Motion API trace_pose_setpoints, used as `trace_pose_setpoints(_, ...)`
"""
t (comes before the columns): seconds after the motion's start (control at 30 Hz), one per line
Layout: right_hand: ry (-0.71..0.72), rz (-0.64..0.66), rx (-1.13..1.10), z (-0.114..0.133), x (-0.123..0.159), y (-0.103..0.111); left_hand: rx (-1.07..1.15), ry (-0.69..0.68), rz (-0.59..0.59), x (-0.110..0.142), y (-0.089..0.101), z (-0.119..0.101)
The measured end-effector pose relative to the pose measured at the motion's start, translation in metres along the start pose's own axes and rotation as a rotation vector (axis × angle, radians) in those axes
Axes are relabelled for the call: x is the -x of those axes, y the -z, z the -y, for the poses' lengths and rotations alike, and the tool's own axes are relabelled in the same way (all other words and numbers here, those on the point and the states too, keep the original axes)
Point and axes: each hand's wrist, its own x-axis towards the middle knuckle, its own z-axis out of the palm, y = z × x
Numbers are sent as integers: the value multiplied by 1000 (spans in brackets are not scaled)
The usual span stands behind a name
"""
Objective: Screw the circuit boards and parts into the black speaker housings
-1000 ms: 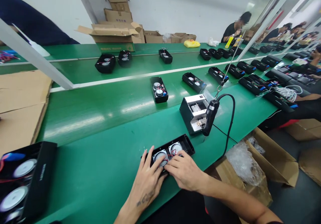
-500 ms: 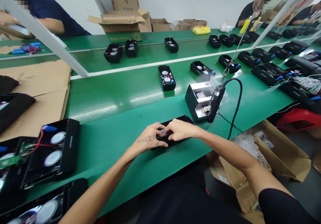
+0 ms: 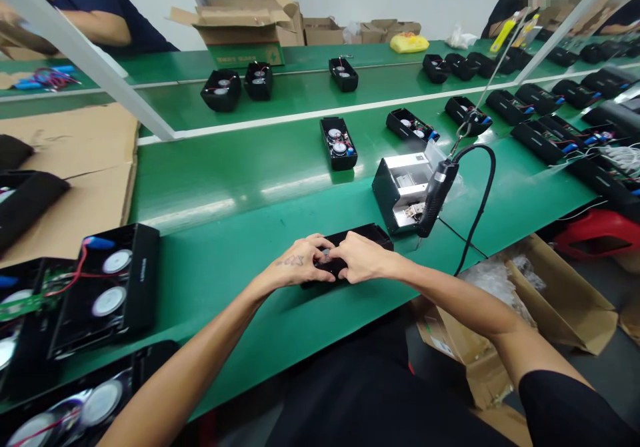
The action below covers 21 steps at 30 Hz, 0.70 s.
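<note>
A black speaker housing [image 3: 367, 236] lies open side up on the green bench in front of me. My left hand [image 3: 295, 267] and my right hand [image 3: 357, 257] are both curled over its near end, fingers pressed into the shell around the speaker drivers. The drivers are mostly hidden under my fingers. A black electric screwdriver [image 3: 437, 197] hangs on a cord just right of the housing, in front of a small metal box [image 3: 400, 190].
Several open speaker housings [image 3: 103, 290] sit at my left on the bench edge, beside flat cardboard [image 3: 75, 167]. More housings [image 3: 339, 141] ride the green conveyor. Cardboard boxes [image 3: 555, 300] stand on the floor at right. Other people work across and at far left.
My view has risen and pulled back. Both hands have curled from lying flat on the drivers to gripping the housing's near end, and the housing appears slightly farther from me.
</note>
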Motion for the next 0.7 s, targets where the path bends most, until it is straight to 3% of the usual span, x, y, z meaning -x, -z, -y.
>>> trace_pose_setpoints(0.27, -5, -29, 40, 5, -1, -8, -17, -21, -25, -1, -4, 2)
trace_pose_setpoints(0.37, 59, -48, 10, 10, 13, -6, -90, -26, -65, 5, -13, -1)
trace_pose_setpoints(0.43, 85, -271, -52, 7, 34, -5, -141, -31, -99, 13, -24, -6)
trace_pose_setpoints(0.47, 42, -482, -79, 2, 46, -3, -167, -40, -118, 18, -32, -9)
trace_pose_setpoints(0.57, -348, -1216, -50, -31, 81, 2, -316, -121, -230, 33, -57, -15)
trace_pose_setpoints(0.6, -496, -1359, -21, -47, 89, 5, -382, -159, -281, 37, -64, -15)
trace_pose_setpoints(0.63, -611, -1422, -15, -63, 96, 6, -442, -192, -327, 41, -70, -15)
trace_pose_setpoints(0.7, -715, -1371, -121, -91, 104, 6, -491, -229, -388, 45, -77, -13)
